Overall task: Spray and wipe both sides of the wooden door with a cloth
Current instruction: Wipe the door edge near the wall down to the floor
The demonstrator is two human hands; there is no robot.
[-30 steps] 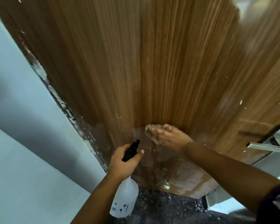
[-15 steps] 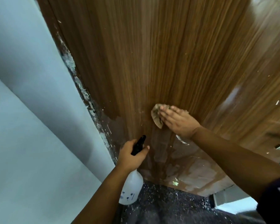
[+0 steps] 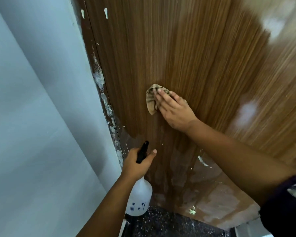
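Observation:
The brown wooden door [image 3: 186, 48] fills most of the view, streaked wet and pale near its bottom. My right hand [image 3: 173, 109] lies flat on a beige checked cloth [image 3: 151, 99] and presses it against the door at mid-height. My left hand [image 3: 138, 164] grips the neck of a white spray bottle [image 3: 140, 199] with a black nozzle, held low and close to the door's left edge, nozzle pointing at the door.
A pale blue-grey wall [image 3: 32, 117] stands on the left, meeting the door along a chipped, paint-spattered frame edge [image 3: 102, 93]. Dark speckled floor [image 3: 161, 224] shows below the door's bottom edge.
My right hand has slid the cloth upward and a little left over the door. The view has swung so the door handle is out of sight. The bottle hand stayed low.

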